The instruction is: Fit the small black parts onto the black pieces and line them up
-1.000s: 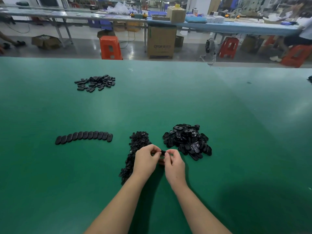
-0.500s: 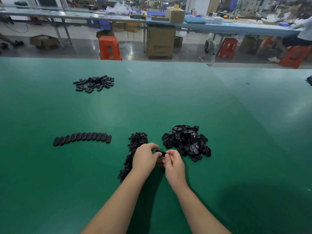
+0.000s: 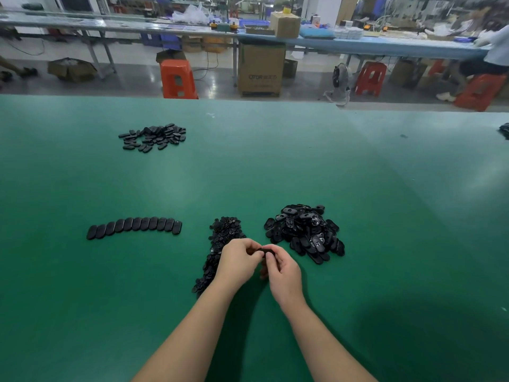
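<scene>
- The black pieces wait in a loose heap (image 3: 304, 232) on the green table (image 3: 275, 161), just right of and beyond my hands; that heap looks the same as a second ago, so plenty remain to fit.
- The small black parts lie in a long pile (image 3: 220, 244) running under my left wrist, equally undisturbed.
- The finished row (image 3: 135, 227) sits well to my left, overlapping side by side, no longer than it was a second ago; the piece in hand has not joined it yet.
- A separate scatter of black pieces (image 3: 154, 136) lies far off on the left, untouched.
- My left hand (image 3: 239, 257) curls its fingers around one end of a single black piece (image 3: 267, 252).
- My right hand (image 3: 281, 271) pinches the other end; since a second ago both hands have shifted a little and the piece shows more between my fingertips.
- I judge I am mid-press, seating a small part, though I cannot see that part itself.
</scene>
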A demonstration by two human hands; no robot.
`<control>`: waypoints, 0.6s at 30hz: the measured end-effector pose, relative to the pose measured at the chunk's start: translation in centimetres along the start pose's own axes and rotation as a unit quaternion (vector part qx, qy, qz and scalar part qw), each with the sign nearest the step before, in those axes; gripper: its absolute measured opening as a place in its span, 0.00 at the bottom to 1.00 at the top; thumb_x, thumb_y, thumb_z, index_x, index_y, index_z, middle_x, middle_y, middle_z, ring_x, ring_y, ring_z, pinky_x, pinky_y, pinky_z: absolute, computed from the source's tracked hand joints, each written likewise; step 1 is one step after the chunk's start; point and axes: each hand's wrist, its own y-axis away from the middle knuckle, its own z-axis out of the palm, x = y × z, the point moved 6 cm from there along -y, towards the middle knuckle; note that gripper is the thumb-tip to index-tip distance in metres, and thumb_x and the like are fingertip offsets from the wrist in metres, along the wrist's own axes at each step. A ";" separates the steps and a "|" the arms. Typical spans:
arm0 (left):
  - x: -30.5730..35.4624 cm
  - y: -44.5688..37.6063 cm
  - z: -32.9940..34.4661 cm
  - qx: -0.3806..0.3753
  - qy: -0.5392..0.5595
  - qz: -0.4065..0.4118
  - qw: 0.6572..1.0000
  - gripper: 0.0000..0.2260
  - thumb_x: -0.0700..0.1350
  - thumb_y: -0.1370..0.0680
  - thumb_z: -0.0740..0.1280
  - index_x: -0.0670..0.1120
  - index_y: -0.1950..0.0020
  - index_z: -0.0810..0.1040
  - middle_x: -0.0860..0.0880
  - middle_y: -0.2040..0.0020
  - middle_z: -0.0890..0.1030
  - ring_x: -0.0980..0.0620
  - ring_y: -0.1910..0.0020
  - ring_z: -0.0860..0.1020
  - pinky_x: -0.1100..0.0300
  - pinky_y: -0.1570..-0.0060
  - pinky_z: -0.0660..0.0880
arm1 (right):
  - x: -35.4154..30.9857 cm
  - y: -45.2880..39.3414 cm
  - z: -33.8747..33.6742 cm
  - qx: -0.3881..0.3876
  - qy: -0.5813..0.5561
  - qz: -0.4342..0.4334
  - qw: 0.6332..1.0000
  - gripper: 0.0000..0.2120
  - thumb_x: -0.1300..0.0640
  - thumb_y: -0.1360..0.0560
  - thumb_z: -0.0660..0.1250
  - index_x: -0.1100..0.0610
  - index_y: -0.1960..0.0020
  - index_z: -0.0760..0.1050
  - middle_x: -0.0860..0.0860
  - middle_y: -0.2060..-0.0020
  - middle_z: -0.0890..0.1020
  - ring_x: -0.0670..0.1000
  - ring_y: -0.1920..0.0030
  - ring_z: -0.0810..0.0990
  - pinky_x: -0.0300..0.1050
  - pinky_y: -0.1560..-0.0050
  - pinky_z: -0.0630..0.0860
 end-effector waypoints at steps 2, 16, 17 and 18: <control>0.0 0.1 0.0 0.002 0.004 -0.001 1.000 0.04 0.44 0.24 0.71 0.52 0.53 0.85 0.57 0.61 0.84 0.61 0.59 0.80 0.69 0.60 0.73 | 0.0 0.0 0.0 0.002 -0.004 0.003 1.000 0.10 0.62 0.18 0.63 0.51 0.46 0.81 0.51 0.60 0.85 0.47 0.67 0.79 0.50 0.61 0.81; -0.1 0.1 0.2 0.027 -0.010 -0.013 1.000 0.02 0.44 0.25 0.71 0.49 0.56 0.83 0.55 0.61 0.83 0.58 0.60 0.79 0.66 0.62 0.72 | 0.3 -0.1 -0.1 0.015 0.007 -0.001 1.000 0.10 0.62 0.18 0.64 0.52 0.45 0.81 0.49 0.58 0.86 0.49 0.64 0.80 0.48 0.61 0.81; 0.1 0.2 0.3 0.031 -0.017 -0.010 0.999 0.02 0.44 0.25 0.71 0.49 0.55 0.83 0.55 0.61 0.83 0.57 0.60 0.79 0.66 0.62 0.72 | 0.3 -0.1 0.0 0.015 0.011 -0.001 1.000 0.09 0.62 0.18 0.64 0.52 0.44 0.81 0.49 0.57 0.86 0.49 0.63 0.81 0.51 0.58 0.82; 0.1 0.3 0.3 0.035 -0.022 -0.009 0.999 0.02 0.44 0.25 0.71 0.49 0.55 0.83 0.55 0.60 0.82 0.57 0.60 0.79 0.66 0.62 0.72 | 0.4 -0.1 0.0 0.014 0.014 0.000 1.000 0.09 0.61 0.18 0.65 0.53 0.44 0.81 0.49 0.56 0.86 0.50 0.61 0.82 0.52 0.56 0.82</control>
